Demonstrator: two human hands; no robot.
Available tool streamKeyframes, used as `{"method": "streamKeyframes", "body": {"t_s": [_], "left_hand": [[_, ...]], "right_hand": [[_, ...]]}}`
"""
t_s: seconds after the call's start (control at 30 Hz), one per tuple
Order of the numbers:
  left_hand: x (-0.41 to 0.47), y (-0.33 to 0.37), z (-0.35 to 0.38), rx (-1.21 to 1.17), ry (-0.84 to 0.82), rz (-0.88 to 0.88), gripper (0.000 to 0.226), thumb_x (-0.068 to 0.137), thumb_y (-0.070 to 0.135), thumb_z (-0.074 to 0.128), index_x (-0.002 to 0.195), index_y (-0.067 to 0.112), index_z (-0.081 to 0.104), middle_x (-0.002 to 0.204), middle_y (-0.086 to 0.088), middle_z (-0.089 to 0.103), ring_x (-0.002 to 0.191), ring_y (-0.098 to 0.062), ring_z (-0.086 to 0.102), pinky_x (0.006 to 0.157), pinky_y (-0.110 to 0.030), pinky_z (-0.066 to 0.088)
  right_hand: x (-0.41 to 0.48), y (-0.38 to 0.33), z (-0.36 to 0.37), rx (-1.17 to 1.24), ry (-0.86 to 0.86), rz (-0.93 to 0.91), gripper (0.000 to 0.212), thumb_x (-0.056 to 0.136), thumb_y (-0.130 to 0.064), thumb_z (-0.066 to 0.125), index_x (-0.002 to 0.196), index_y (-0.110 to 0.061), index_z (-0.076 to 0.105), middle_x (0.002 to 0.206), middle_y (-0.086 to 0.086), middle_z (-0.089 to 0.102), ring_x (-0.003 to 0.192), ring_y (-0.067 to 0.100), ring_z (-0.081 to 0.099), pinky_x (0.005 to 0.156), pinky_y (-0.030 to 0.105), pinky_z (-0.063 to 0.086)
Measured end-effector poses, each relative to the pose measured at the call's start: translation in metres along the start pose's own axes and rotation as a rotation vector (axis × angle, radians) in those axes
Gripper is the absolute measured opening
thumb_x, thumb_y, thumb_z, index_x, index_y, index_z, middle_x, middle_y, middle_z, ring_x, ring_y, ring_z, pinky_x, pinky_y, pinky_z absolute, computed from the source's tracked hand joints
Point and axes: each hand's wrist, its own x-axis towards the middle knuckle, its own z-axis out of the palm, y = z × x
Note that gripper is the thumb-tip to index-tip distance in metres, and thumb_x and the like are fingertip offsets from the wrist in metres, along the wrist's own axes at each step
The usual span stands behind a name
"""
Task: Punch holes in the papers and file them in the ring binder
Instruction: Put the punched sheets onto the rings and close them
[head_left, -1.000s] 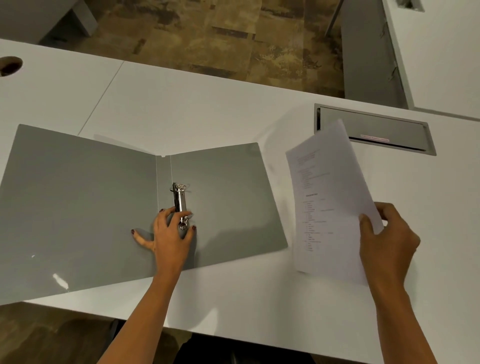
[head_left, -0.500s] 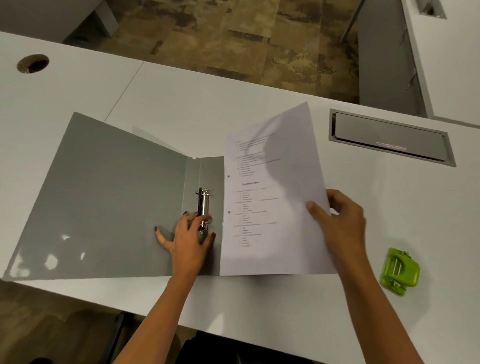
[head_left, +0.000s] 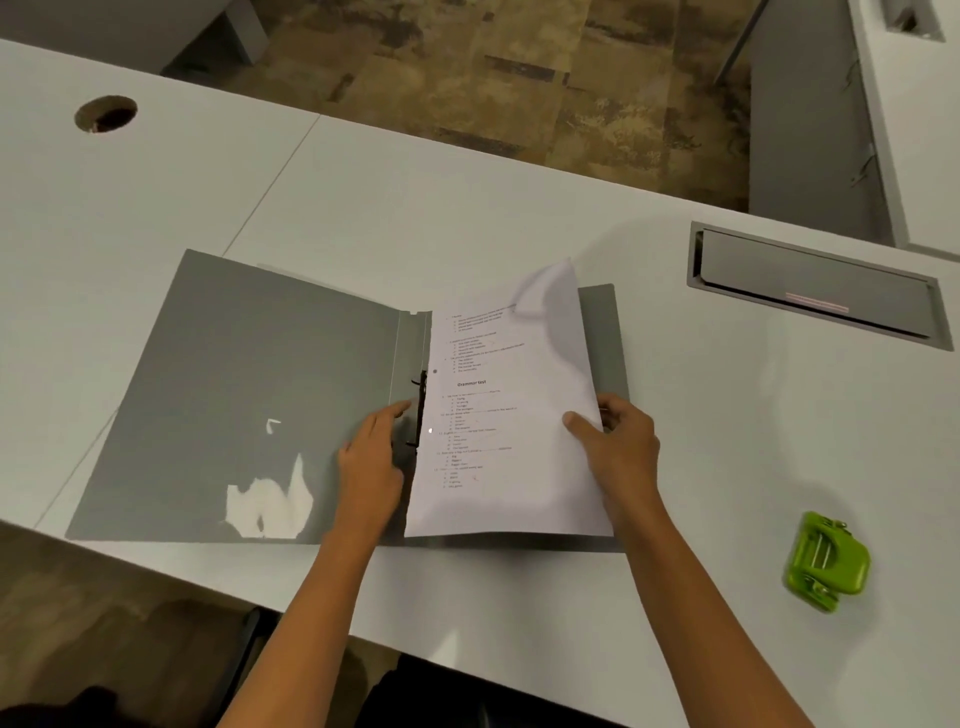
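A grey ring binder (head_left: 249, 395) lies open on the white desk (head_left: 467, 208). The printed papers (head_left: 514, 415), with two punched holes along their left edge, hover over the binder's right half, that edge beside the ring mechanism (head_left: 420, 410). My right hand (head_left: 618, 447) pinches the papers' right edge, thumb on top. My left hand (head_left: 371, 457) rests by the spine, fingers stretched toward the rings, its fingertips partly hidden by the papers' edge. A green hole punch (head_left: 826, 561) sits on the desk to the right.
A grey cable tray lid (head_left: 815, 286) is set into the desk at the back right, and a round cable hole (head_left: 106, 113) at the back left. The desk's near edge runs just below the binder.
My right hand has carried the papers left from beside the binder to over its right half, lining the punched edge up with the rings. My left hand stayed at the ring mechanism.
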Motion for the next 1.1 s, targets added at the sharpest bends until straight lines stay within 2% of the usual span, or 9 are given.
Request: {"method": "streamKeyframes", "body": {"t_s": [0.13,0.33,0.53,0.6,0.7,0.8,0.87,0.97,1.1], "left_hand": [[0.015,0.016,-0.005,-0.2,0.059,-0.061,0.026,0.093,0.004,0.052,0.116,0.01,0.064,0.115,-0.007,0.068,0.097,-0.013,0.061,0.087,-0.017,0.043],[0.036,0.04,0.002,-0.543,-0.016,-0.387,0.025,0.095,0.017,0.052,0.113,0.009,0.066,0.107,-0.011,0.07,0.093,-0.027,0.065,0.089,-0.042,0.053],[0.057,0.048,0.008,-0.806,-0.051,-0.671,0.023,0.086,0.024,0.066,0.1,0.006,0.07,0.076,-0.008,0.059,0.065,-0.023,0.049,0.061,-0.031,0.042],[0.061,0.049,0.008,-0.838,-0.025,-0.712,0.021,0.084,0.021,0.069,0.097,0.006,0.07,0.073,-0.006,0.062,0.059,-0.02,0.05,0.055,-0.03,0.042],[0.067,0.048,0.012,-0.859,-0.005,-0.744,0.02,0.083,0.019,0.07,0.099,0.008,0.071,0.09,-0.01,0.069,0.074,-0.024,0.06,0.07,-0.033,0.052],[0.068,0.047,0.016,-0.862,0.022,-0.724,0.02,0.084,0.018,0.069,0.1,0.008,0.071,0.094,-0.011,0.07,0.078,-0.025,0.062,0.08,-0.038,0.054],[0.067,0.048,0.018,-0.836,0.048,-0.708,0.018,0.084,0.02,0.068,0.099,0.011,0.072,0.085,-0.007,0.069,0.071,-0.024,0.058,0.074,-0.037,0.054],[0.065,0.05,0.018,-0.777,0.071,-0.705,0.012,0.086,0.024,0.067,0.093,0.017,0.072,0.065,-0.001,0.06,0.053,-0.019,0.046,0.054,-0.03,0.045],[0.067,0.049,0.018,-0.772,0.059,-0.714,0.014,0.086,0.026,0.067,0.095,0.016,0.072,0.069,-0.002,0.062,0.056,-0.021,0.048,0.056,-0.032,0.048]], "right_hand": [[0.002,0.002,0.003,-0.024,0.002,-0.012,0.03,0.084,-0.021,0.069,0.112,-0.015,0.061,0.097,-0.006,0.058,0.086,0.015,0.056,0.075,0.023,0.045],[0.001,0.001,0.003,-0.052,0.013,-0.029,0.032,0.085,-0.021,0.068,0.115,-0.013,0.06,0.099,-0.005,0.058,0.086,0.015,0.056,0.074,0.021,0.046],[-0.001,0.004,-0.004,-0.105,0.021,-0.093,0.024,0.085,-0.019,0.067,0.108,-0.015,0.061,0.094,-0.007,0.058,0.07,0.002,0.053,0.053,0.002,0.035],[-0.001,0.005,-0.004,-0.106,0.018,-0.097,0.023,0.085,-0.019,0.067,0.106,-0.015,0.061,0.093,-0.008,0.058,0.068,0.001,0.053,0.051,0.001,0.034],[-0.001,0.006,-0.004,-0.103,0.017,-0.097,0.02,0.085,-0.019,0.067,0.104,-0.016,0.06,0.09,-0.008,0.057,0.066,-0.001,0.053,0.047,0.002,0.035],[-0.001,0.005,-0.002,-0.091,0.017,-0.093,0.024,0.086,-0.02,0.067,0.108,-0.015,0.06,0.094,-0.006,0.058,0.073,0.007,0.055,0.055,0.003,0.036],[-0.001,0.005,-0.002,-0.083,0.021,-0.094,0.027,0.086,-0.021,0.067,0.111,-0.014,0.06,0.096,-0.006,0.057,0.08,0.01,0.055,0.058,0.003,0.037],[-0.001,0.004,-0.001,-0.077,0.028,-0.104,0.028,0.086,-0.021,0.067,0.112,-0.015,0.06,0.096,-0.008,0.056,0.08,0.009,0.053,0.056,0.003,0.037],[-0.001,0.003,0.0,-0.06,0.021,-0.108,0.028,0.086,-0.022,0.066,0.112,-0.016,0.059,0.096,-0.008,0.056,0.078,0.008,0.053,0.054,0.003,0.038]]}}
